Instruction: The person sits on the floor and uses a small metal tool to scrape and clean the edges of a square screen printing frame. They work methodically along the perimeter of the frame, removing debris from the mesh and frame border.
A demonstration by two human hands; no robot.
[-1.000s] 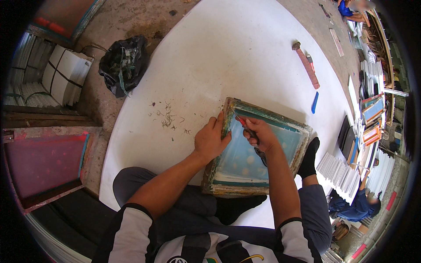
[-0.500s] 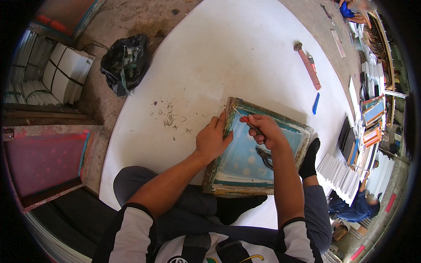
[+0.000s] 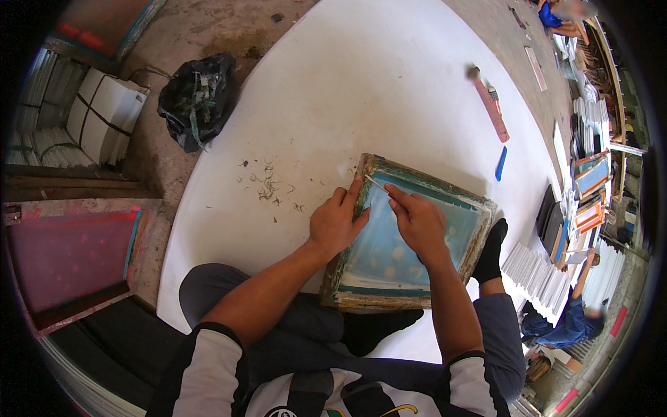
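Observation:
A wooden screen-printing frame [image 3: 428, 177] with blue mesh lies tilted across my lap area on the white board. My left hand [image 3: 338, 221] grips its left rail, thumb over the inner side and fingers along the wood. My right hand [image 3: 422, 224] is above the mesh, closed on a screwdriver [image 3: 376, 183]. Only the tool's thin metal shaft shows, pointing at the frame's upper left corner; the hand covers its handle. Short curled scraps [image 3: 267, 186] lie on the board left of the frame.
On the right of the board lie a hammer with a pink-wrapped handle [image 3: 490, 108] and a blue strip-like tool [image 3: 500, 164]. A black plastic bag [image 3: 200, 101] sits at the upper left. Another screen frame [image 3: 73, 254] stands at left. A co-worker in blue [image 3: 559, 326] is at right.
My right hand has turned palm-down and shifted lower, covering the screwdriver's red handle. The pliers seen on the mesh are now hidden by that hand and wrist. My left hand stays put.

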